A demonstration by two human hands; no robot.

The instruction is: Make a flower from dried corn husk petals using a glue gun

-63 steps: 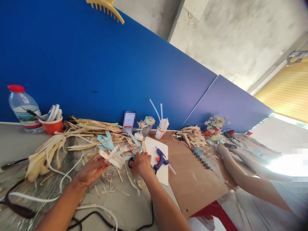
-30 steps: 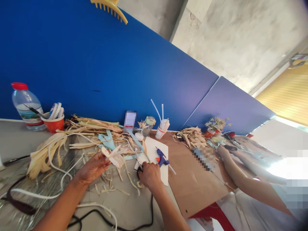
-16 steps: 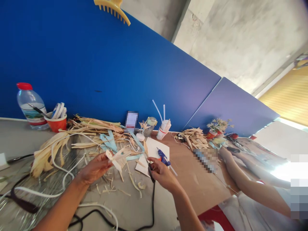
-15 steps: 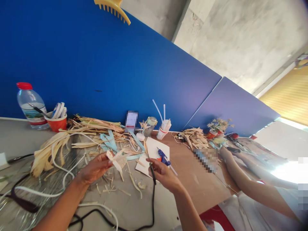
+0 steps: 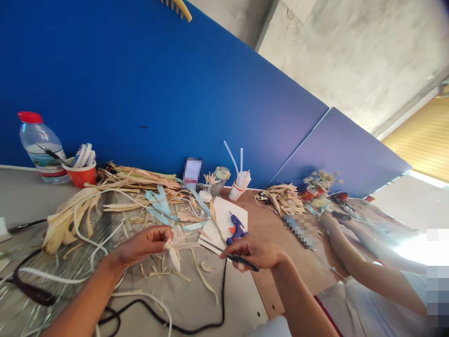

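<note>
My left hand [image 5: 144,242] pinches a small folded piece of pale dried leaf [image 5: 176,247] above the grey table. My right hand [image 5: 255,253] is closed on black-handled scissors [image 5: 234,257], whose thin blades point left toward the leaf piece, a short gap away. A blue glue gun [image 5: 235,229] lies on a white card [image 5: 224,222] just behind my right hand.
A heap of dried leaf strips [image 5: 115,199] and light-blue ribbons [image 5: 159,206] covers the table behind. A red cup [image 5: 81,174] and water bottle [image 5: 38,149] stand at far left by the blue partition [image 5: 140,84]. Black cable [image 5: 168,323] loops near me. Another person's arms [image 5: 358,262] rest at right.
My right hand picked up the scissors from the table and brought them up, blades now pointing at the leaf piece. My left hand lowered and closed tighter on the leaf piece.
</note>
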